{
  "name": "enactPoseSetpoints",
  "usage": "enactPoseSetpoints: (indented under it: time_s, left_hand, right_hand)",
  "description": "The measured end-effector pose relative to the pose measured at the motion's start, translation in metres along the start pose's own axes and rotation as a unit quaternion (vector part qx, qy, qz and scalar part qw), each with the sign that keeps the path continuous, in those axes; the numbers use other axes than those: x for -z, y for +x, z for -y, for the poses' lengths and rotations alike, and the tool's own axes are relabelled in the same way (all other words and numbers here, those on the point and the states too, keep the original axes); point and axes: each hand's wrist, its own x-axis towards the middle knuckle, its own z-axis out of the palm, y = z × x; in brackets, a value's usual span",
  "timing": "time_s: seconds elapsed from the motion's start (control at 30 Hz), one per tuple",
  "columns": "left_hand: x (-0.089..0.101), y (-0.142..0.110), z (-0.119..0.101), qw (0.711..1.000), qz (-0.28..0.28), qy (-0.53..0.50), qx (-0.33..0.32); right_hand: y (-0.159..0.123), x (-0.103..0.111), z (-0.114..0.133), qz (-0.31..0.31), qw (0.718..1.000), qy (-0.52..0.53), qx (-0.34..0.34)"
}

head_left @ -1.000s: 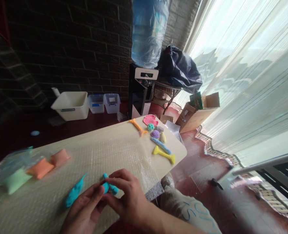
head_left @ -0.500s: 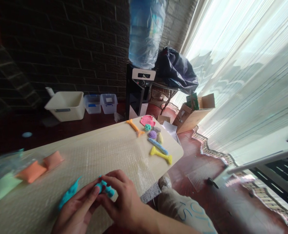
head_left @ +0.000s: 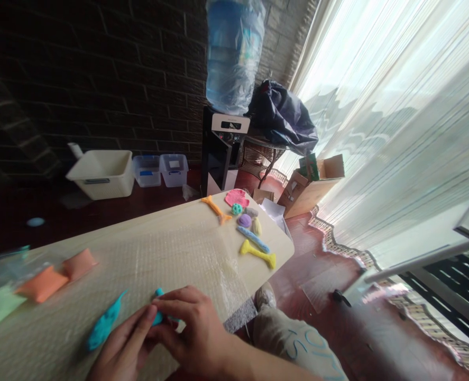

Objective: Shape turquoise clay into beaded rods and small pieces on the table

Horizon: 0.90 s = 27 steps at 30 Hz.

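Between my left hand (head_left: 129, 338) and my right hand (head_left: 192, 323) is a piece of turquoise modelling clay (head_left: 157, 317), mostly covered by the fingers of both. The fingertips of each hand press against it just above the table. Beside my left hand lies another turquoise clay lump (head_left: 105, 321), drawn out to a thin tip at its upper end. Toward the table's far end rest shaped clay pieces: a yellow bone shape (head_left: 258, 254), a blue stick (head_left: 254, 239), a purple round (head_left: 244, 220), an orange bone shape (head_left: 216, 208) and a pink flat piece (head_left: 236, 198).
Bubble wrap (head_left: 171, 248) covers much of the table (head_left: 284, 246). Orange (head_left: 43, 284) and pale green clay packs (head_left: 0, 307) lie at the left. Beyond stand a water dispenser (head_left: 230, 124), a white bin (head_left: 109, 185) and a cardboard box (head_left: 309, 188). A person's leg (head_left: 285, 333) shows below.
My fingers have shifted around the turquoise clay, so less of its lumpy right part shows and one end sticks up above them. The whole view has moved slightly.
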Motion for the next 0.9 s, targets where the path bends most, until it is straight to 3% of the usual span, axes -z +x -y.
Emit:
enactPoseSetpoints:
  time_s: [0.2, 0.3, 0.53, 0.63, 0.77, 0.9]
  left_hand:
    - [-0.0011, -0.0019, -0.0049, 0.997, 0.050, -0.044, 0.030]
    - [0.0025, 0.0013, -0.0044, 0.998, 0.044, -0.051, 0.021]
    - [0.0045, 0.0035, -0.0081, 0.998, 0.064, -0.020, 0.006]
    - [0.0018, 0.0019, -0.0099, 0.998, 0.058, -0.017, 0.026]
    - [0.0015, 0.0012, -0.0080, 0.997, 0.074, -0.026, 0.016]
    - [0.0062, 0.0009, -0.0037, 0.996, 0.089, 0.010, -0.009]
  right_hand:
    - [-0.0014, 0.0007, -0.0038, -0.029, 0.999, 0.007, -0.035]
    - [-0.0007, 0.0041, -0.0045, -0.040, 0.997, 0.013, -0.062]
    - [0.0022, 0.0054, -0.0042, -0.036, 0.999, 0.013, 0.011]
    - [0.0027, 0.0051, -0.0033, -0.032, 0.999, 0.018, 0.008]
    - [0.0039, 0.0065, -0.0015, -0.068, 0.996, 0.050, -0.039]
    - [0.0057, 0.0043, -0.0036, -0.128, 0.975, 0.107, -0.144]
